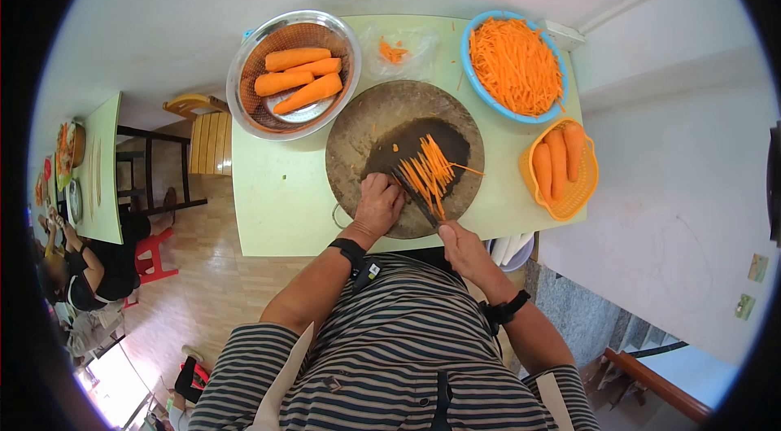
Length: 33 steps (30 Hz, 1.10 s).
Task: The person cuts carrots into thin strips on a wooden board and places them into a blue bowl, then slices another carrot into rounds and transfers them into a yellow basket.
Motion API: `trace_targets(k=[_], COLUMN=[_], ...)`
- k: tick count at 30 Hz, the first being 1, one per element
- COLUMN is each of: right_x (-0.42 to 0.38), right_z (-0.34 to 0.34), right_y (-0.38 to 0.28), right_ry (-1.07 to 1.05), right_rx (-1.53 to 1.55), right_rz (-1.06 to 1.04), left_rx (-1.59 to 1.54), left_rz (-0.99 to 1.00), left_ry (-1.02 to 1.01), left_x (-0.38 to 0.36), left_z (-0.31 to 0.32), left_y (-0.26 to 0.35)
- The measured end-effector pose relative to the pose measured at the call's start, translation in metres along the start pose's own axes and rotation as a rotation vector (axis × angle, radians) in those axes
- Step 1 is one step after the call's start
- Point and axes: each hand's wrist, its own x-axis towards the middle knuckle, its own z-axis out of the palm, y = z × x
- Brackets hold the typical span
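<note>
A round wooden chopping board (pixel 358 126) with a dark wet patch lies in front of me. My right hand (pixel 465 248) grips a kitchen knife (pixel 416 193) by its handle at the board's near edge. The dark blade slants up and left across the board. Beside the blade's left end, my left hand (pixel 379 201) rests on the board with curled fingers; whatever is under them is hidden. Thin carrot strips (pixel 431 166) lie in a loose pile on the far right side of the blade. A small carrot bit (pixel 395 148) sits apart from them.
A steel bowl (pixel 236 93) with several peeled carrots stands at the back left, beside a plastic bag (pixel 415 52) with carrot scraps. At right are a blue basin (pixel 469 65) heaped with carrot strips and a yellow basket (pixel 587 196) holding three carrots. Other people sit far left.
</note>
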Motion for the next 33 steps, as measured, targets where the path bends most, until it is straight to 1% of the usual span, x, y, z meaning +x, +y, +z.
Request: trace_targets(k=[4, 6, 7, 9, 16, 18, 19, 21, 22, 25, 27, 28, 30, 33], right_x=[0.002, 0.004, 0.005, 0.007, 0.006, 0.001, 0.000, -0.001, -0.001, -0.002, -0.005, -0.007, -0.009, -0.012], right_z=[0.006, 0.008, 0.008, 0.007, 0.006, 0.009, 0.009, 0.009, 0.008, 0.005, 0.004, 0.003, -0.001, -0.004], right_y=[0.003, 0.000, -0.004, -0.014, -0.012, 0.005, 0.013, 0.025, 0.028, 0.030, 0.028, 0.027, 0.028, 0.028], right_ry=[0.035, 0.081, 0.080, 0.031, -0.006, 0.068, 0.068, 0.125, 0.127, 0.131, 0.142, 0.145, 0.110, 0.100], right_rx=[-0.056, -0.108, -0.108, -0.142, -0.207, -0.150, -0.151, -0.011, -0.009, 0.059, 0.174, 0.176, 0.279, 0.307], right_rz=[-0.058, -0.165, -0.164, -0.065, -0.015, -0.140, -0.141, -0.157, -0.156, -0.138, -0.078, -0.079, -0.025, 0.010], left_rx=[-0.008, -0.009, -0.001, 0.004, 0.045, 0.057, 0.042, 0.027, 0.009, -0.012, -0.011, -0.003, 0.005, 0.021], left_rz=[-0.003, -0.005, -0.001, 0.006, -0.038, -0.040, -0.029, -0.017, -0.017, -0.007, -0.006, -0.012, -0.016, -0.032], left_ry=[0.000, -0.006, -0.010, -0.016, -0.029, -0.026, -0.011, 0.004, 0.011, 0.020, 0.022, 0.017, 0.012, 0.006], left_x=[0.000, 0.000, 0.001, 0.001, 0.000, 0.000, 0.000, 0.000, 0.000, 0.001, 0.001, 0.001, 0.002, 0.004], left_z=[0.000, -0.002, -0.003, -0.003, 0.000, 0.000, 0.001, 0.002, 0.002, 0.004, 0.003, 0.002, 0.002, 0.001], left_y=[-0.001, 0.000, 0.001, 0.002, 0.001, 0.001, 0.001, 0.000, 0.000, 0.001, 0.001, 0.002, 0.005, 0.011])
